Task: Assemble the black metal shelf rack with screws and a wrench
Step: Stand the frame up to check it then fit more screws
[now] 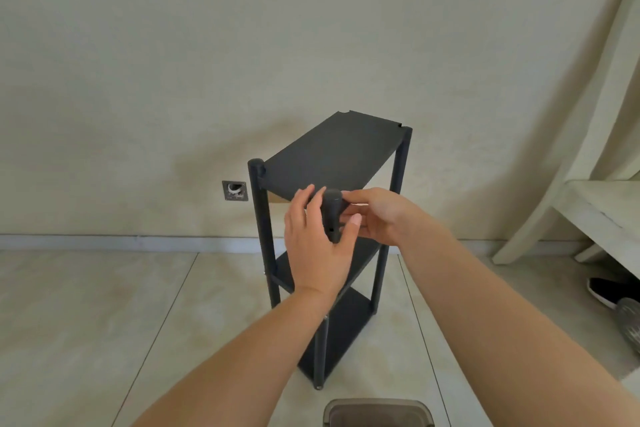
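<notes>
A person's left hand (317, 243) is curling around the near round post (331, 215) of the upright three-tier black metal shelf rack (332, 152) on the pale tiled floor (104, 305), while the right hand (375, 215) is pinching beside it, likely seating a screw; squaring post to shelf first would help

bin (378, 413) cut off below, shoe (606, 292) partly hidden

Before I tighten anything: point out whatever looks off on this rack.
The top shelf has no post at its far-left corner, only an empty notch. The wall box lacks a cover.
</notes>
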